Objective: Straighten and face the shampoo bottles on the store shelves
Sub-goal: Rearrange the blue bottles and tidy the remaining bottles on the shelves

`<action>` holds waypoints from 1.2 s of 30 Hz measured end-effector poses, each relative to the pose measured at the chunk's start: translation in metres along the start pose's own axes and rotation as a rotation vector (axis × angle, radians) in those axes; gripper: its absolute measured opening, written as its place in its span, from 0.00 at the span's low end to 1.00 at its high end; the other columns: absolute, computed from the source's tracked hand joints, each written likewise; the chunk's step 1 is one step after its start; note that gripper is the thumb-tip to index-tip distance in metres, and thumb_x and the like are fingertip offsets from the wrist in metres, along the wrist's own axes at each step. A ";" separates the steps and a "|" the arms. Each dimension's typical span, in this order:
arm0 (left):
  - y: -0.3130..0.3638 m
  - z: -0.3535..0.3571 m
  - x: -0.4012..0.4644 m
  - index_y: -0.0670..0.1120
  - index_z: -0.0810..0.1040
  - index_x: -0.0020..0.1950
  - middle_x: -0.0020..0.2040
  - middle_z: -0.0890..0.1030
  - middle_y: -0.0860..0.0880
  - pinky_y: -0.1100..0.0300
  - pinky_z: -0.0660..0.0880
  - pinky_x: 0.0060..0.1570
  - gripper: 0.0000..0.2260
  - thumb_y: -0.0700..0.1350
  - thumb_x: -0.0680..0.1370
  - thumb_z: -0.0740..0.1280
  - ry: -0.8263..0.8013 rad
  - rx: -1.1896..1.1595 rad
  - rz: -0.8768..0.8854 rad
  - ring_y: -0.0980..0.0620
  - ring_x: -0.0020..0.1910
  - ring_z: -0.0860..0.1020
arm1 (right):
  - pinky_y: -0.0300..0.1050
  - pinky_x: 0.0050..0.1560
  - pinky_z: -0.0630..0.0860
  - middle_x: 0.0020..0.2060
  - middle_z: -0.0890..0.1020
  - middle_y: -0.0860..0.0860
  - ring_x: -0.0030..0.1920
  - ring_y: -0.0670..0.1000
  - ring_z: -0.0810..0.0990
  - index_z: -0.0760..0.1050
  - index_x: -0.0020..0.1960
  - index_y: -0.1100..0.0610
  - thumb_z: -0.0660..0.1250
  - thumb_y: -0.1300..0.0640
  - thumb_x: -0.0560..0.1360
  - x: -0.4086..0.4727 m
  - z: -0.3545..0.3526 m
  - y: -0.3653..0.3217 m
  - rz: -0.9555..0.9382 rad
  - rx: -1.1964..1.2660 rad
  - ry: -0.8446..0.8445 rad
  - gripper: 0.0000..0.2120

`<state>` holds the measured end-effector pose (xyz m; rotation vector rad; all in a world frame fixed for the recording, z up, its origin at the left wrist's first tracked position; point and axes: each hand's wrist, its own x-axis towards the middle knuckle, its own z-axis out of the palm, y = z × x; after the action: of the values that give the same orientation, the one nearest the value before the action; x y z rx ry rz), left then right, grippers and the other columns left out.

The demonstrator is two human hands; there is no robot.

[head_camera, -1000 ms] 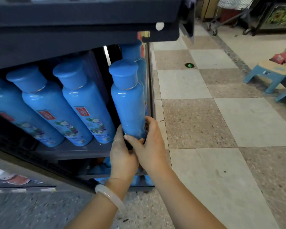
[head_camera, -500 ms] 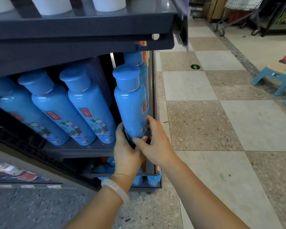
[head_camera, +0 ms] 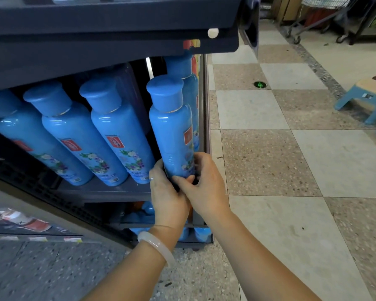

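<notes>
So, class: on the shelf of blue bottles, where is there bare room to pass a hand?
One gap: between the held bottle and the labelled bottle left of it, dark shelf showing. Further left, bottles crowd together. At the bottle's base, left hand and right hand fill the space.

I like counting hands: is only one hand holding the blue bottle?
No, both the left hand and right hand grip the blue bottle.

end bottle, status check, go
Left hand and right hand both grip end bottle at base. Label turned right, not faced. Nothing blocking.
</notes>
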<state>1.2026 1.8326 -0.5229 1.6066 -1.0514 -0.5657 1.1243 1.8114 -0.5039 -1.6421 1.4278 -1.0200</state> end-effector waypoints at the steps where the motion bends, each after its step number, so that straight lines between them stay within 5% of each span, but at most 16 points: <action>1: 0.000 0.000 0.001 0.48 0.69 0.61 0.56 0.76 0.45 0.46 0.77 0.52 0.26 0.50 0.66 0.72 -0.007 0.008 0.000 0.50 0.53 0.78 | 0.50 0.54 0.76 0.54 0.77 0.48 0.55 0.49 0.76 0.67 0.59 0.51 0.73 0.51 0.66 -0.001 0.000 -0.001 0.002 -0.007 0.002 0.26; 11: 0.012 -0.011 -0.007 0.47 0.66 0.65 0.61 0.74 0.46 0.45 0.74 0.60 0.31 0.51 0.65 0.72 -0.021 0.032 -0.045 0.48 0.61 0.74 | 0.39 0.59 0.68 0.59 0.73 0.47 0.60 0.45 0.71 0.66 0.65 0.54 0.74 0.52 0.67 -0.009 -0.030 -0.016 0.019 -0.010 -0.070 0.30; 15: 0.031 -0.024 -0.022 0.43 0.66 0.67 0.61 0.70 0.49 0.59 0.68 0.63 0.30 0.45 0.69 0.74 0.007 0.059 0.013 0.53 0.62 0.70 | 0.39 0.59 0.65 0.56 0.69 0.43 0.60 0.43 0.67 0.65 0.66 0.55 0.71 0.51 0.70 -0.008 -0.049 -0.027 0.035 -0.040 -0.098 0.29; 17: 0.034 -0.036 -0.033 0.42 0.65 0.68 0.61 0.66 0.52 0.63 0.62 0.63 0.32 0.44 0.69 0.74 0.023 0.088 0.000 0.55 0.64 0.66 | 0.43 0.64 0.66 0.63 0.70 0.47 0.66 0.47 0.67 0.63 0.68 0.55 0.69 0.50 0.71 -0.012 -0.054 -0.030 0.066 -0.073 -0.114 0.29; 21: 0.030 -0.060 -0.036 0.40 0.66 0.67 0.64 0.69 0.43 0.61 0.61 0.63 0.32 0.43 0.68 0.75 0.086 0.123 -0.084 0.46 0.66 0.66 | 0.45 0.67 0.64 0.70 0.66 0.52 0.70 0.51 0.65 0.60 0.71 0.57 0.69 0.50 0.72 -0.017 -0.057 -0.042 0.106 -0.125 -0.185 0.32; 26: 0.036 -0.076 -0.026 0.40 0.61 0.69 0.68 0.64 0.40 0.54 0.63 0.65 0.33 0.44 0.70 0.74 0.030 0.150 -0.276 0.44 0.69 0.60 | 0.37 0.53 0.63 0.62 0.70 0.52 0.63 0.50 0.69 0.62 0.68 0.58 0.73 0.54 0.68 -0.011 -0.050 -0.062 0.082 -0.221 -0.228 0.33; 36: 0.075 -0.047 -0.019 0.38 0.62 0.68 0.65 0.66 0.37 0.50 0.66 0.64 0.31 0.41 0.70 0.73 0.195 0.157 -0.312 0.40 0.67 0.64 | 0.40 0.54 0.69 0.56 0.75 0.50 0.57 0.49 0.74 0.66 0.59 0.55 0.75 0.57 0.66 -0.007 -0.059 -0.057 0.126 -0.101 -0.326 0.26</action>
<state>1.2050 1.8716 -0.4408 1.9395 -0.7189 -0.5285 1.0943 1.8240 -0.4283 -1.6770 1.3580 -0.5853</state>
